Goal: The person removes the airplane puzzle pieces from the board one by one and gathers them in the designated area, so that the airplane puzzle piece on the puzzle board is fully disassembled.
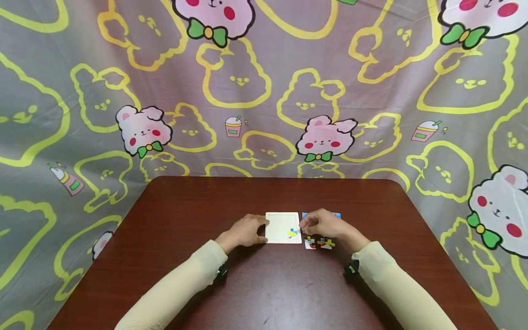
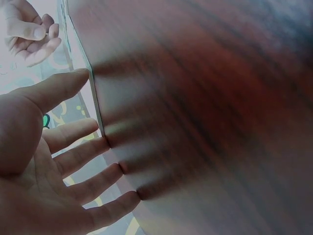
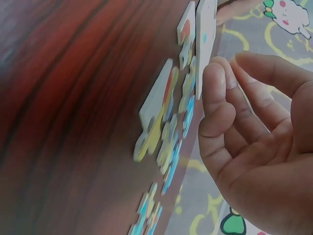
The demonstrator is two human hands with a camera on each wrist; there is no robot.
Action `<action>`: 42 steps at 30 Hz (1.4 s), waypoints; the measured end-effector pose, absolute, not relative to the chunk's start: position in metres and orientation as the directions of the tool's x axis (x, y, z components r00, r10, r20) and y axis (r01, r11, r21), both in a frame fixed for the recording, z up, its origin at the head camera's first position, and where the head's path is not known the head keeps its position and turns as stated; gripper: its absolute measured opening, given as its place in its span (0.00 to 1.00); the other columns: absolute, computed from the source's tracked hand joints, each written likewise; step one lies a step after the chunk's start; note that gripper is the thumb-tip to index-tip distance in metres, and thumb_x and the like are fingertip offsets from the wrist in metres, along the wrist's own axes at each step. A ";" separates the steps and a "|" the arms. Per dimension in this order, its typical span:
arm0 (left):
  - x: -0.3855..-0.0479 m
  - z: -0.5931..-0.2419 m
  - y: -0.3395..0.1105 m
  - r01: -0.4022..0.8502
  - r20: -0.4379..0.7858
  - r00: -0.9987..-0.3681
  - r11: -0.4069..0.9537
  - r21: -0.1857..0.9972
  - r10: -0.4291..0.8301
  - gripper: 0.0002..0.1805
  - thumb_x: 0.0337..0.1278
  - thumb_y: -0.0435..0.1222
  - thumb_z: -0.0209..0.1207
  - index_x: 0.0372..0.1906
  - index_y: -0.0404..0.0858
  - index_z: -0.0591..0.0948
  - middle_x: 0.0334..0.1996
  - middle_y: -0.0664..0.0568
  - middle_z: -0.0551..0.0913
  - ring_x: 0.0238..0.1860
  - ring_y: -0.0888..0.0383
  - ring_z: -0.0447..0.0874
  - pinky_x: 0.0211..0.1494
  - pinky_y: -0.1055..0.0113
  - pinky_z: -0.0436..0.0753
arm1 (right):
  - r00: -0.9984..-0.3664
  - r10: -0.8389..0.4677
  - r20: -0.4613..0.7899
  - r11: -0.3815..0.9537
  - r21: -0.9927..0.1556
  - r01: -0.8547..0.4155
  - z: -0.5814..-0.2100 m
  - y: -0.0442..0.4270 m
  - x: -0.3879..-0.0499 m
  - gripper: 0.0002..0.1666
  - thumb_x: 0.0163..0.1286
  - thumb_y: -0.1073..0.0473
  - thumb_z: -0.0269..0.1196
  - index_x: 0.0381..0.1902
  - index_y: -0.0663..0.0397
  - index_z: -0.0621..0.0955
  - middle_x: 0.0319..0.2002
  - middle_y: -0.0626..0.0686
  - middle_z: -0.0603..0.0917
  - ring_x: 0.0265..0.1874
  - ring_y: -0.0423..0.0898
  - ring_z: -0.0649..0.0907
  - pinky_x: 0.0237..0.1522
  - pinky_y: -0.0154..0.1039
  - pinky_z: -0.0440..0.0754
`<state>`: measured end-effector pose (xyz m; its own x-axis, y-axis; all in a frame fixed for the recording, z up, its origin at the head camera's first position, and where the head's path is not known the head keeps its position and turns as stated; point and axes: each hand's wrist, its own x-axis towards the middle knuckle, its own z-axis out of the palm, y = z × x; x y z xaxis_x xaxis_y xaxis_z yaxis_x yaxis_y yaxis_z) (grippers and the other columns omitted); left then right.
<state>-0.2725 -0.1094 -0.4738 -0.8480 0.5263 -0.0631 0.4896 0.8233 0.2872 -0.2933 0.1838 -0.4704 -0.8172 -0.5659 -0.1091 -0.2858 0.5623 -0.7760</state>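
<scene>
A shallow white puzzle tray (image 1: 278, 225) lies flat on the table, with one yellow-and-blue jigsaw piece (image 1: 292, 234) in its near right corner. My left hand (image 1: 246, 230) is at the tray's left side; its thumb touches the tray's edge, and the spread fingers reach the edge and the tabletop beside it. Just right of the tray, my right hand (image 1: 323, 223) hovers over loose jigsaw pieces (image 1: 326, 243). Its fingers are loosely bent, and nothing shows between them in the right wrist view. The hand covers some of the pieces in the head view.
A white-edged piece with a red patch (image 1: 310, 244) lies near the tray's near right corner. Blue pieces (image 1: 305, 214) show beyond the right hand. The brown wooden table (image 1: 198, 197) ends at a cartoon-printed curtain (image 1: 268, 119).
</scene>
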 end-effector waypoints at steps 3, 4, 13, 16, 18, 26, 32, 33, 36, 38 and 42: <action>-0.273 -0.475 -0.110 0.492 -0.062 -0.847 0.823 0.283 0.527 0.31 0.56 0.46 0.70 0.63 0.39 0.79 0.66 0.43 0.77 0.67 0.40 0.73 0.70 0.51 0.73 | -0.813 -0.577 -0.083 0.550 -0.775 -0.311 -0.470 0.178 -0.295 0.09 0.64 0.68 0.66 0.42 0.62 0.86 0.36 0.58 0.89 0.33 0.39 0.83 0.35 0.34 0.80; -0.273 -0.474 -0.110 0.492 -0.061 -0.848 0.824 0.282 0.527 0.31 0.56 0.46 0.70 0.63 0.40 0.79 0.66 0.43 0.77 0.68 0.40 0.73 0.70 0.51 0.73 | -0.810 -0.583 -0.071 0.544 -0.774 -0.324 -0.470 0.176 -0.295 0.09 0.64 0.68 0.66 0.42 0.63 0.86 0.36 0.58 0.89 0.33 0.39 0.83 0.35 0.33 0.80; -0.273 -0.475 -0.110 0.491 -0.064 -0.849 0.827 0.275 0.525 0.31 0.56 0.47 0.69 0.64 0.40 0.79 0.66 0.43 0.77 0.67 0.41 0.73 0.69 0.51 0.73 | -0.804 -0.594 -0.030 0.554 -0.740 -0.382 -0.475 0.166 -0.299 0.07 0.63 0.66 0.68 0.40 0.59 0.87 0.35 0.55 0.90 0.33 0.36 0.84 0.35 0.31 0.79; -0.273 -0.475 -0.110 0.490 -0.060 -0.849 0.825 0.281 0.524 0.31 0.56 0.46 0.70 0.63 0.39 0.79 0.66 0.43 0.77 0.67 0.40 0.74 0.69 0.50 0.73 | -0.804 -0.593 -0.036 0.554 -0.743 -0.375 -0.475 0.162 -0.299 0.08 0.62 0.66 0.68 0.40 0.60 0.87 0.35 0.56 0.90 0.35 0.39 0.86 0.36 0.34 0.80; -0.273 -0.474 -0.110 0.490 -0.060 -0.849 0.825 0.282 0.525 0.31 0.56 0.46 0.70 0.63 0.39 0.79 0.66 0.43 0.77 0.67 0.40 0.73 0.69 0.50 0.73 | -0.812 -0.581 -0.054 0.569 -0.741 -0.358 -0.474 0.160 -0.299 0.08 0.62 0.66 0.69 0.40 0.59 0.87 0.35 0.54 0.90 0.35 0.40 0.86 0.37 0.35 0.80; -0.272 -0.474 -0.109 0.487 -0.066 -0.851 0.829 0.277 0.522 0.31 0.56 0.46 0.69 0.63 0.40 0.79 0.66 0.44 0.77 0.67 0.40 0.73 0.69 0.50 0.73 | -0.816 -0.570 -0.093 0.614 -0.709 -0.348 -0.473 0.154 -0.299 0.08 0.61 0.67 0.67 0.39 0.55 0.87 0.33 0.51 0.89 0.32 0.38 0.83 0.36 0.36 0.80; -0.272 -0.474 -0.109 0.482 -0.073 -0.852 0.831 0.276 0.518 0.31 0.56 0.47 0.69 0.63 0.40 0.79 0.67 0.45 0.77 0.68 0.40 0.73 0.69 0.51 0.73 | -0.814 -0.571 -0.112 0.626 -0.700 -0.343 -0.472 0.151 -0.298 0.09 0.61 0.68 0.66 0.39 0.56 0.87 0.32 0.50 0.89 0.31 0.38 0.83 0.35 0.36 0.80; -0.272 -0.474 -0.109 0.482 -0.074 -0.852 0.831 0.277 0.519 0.31 0.56 0.47 0.69 0.63 0.40 0.79 0.67 0.45 0.77 0.68 0.40 0.73 0.70 0.50 0.73 | -0.814 -0.569 -0.115 0.626 -0.703 -0.338 -0.472 0.150 -0.298 0.09 0.61 0.69 0.66 0.39 0.56 0.87 0.32 0.50 0.89 0.31 0.38 0.82 0.35 0.36 0.80; -0.272 -0.473 -0.109 0.481 -0.078 -0.851 0.831 0.278 0.519 0.30 0.56 0.46 0.69 0.63 0.40 0.79 0.67 0.45 0.76 0.68 0.40 0.73 0.69 0.50 0.73 | -0.818 -0.563 -0.117 0.625 -0.708 -0.329 -0.473 0.149 -0.298 0.09 0.61 0.69 0.66 0.40 0.56 0.87 0.32 0.51 0.89 0.30 0.38 0.82 0.34 0.36 0.79; -0.271 -0.473 -0.109 0.481 -0.077 -0.851 0.830 0.281 0.519 0.30 0.56 0.46 0.69 0.63 0.40 0.79 0.67 0.45 0.76 0.68 0.40 0.73 0.69 0.50 0.73 | -0.824 -0.554 -0.117 0.629 -0.707 -0.323 -0.473 0.148 -0.299 0.10 0.61 0.69 0.65 0.40 0.56 0.88 0.32 0.50 0.89 0.30 0.38 0.81 0.33 0.35 0.78; -0.271 -0.472 -0.109 0.483 -0.069 -0.851 0.829 0.283 0.520 0.30 0.56 0.46 0.70 0.63 0.40 0.79 0.67 0.44 0.77 0.67 0.40 0.73 0.69 0.49 0.73 | -0.836 -0.537 -0.111 0.643 -0.696 -0.321 -0.472 0.147 -0.298 0.11 0.60 0.69 0.65 0.39 0.55 0.89 0.30 0.48 0.88 0.28 0.36 0.80 0.31 0.32 0.76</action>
<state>-0.2715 -0.1088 -0.4723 -0.8514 0.5200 -0.0688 0.4832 0.8286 0.2828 -0.2983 0.1468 -0.4721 -0.8362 -0.5372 -0.1108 -0.3205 0.6425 -0.6960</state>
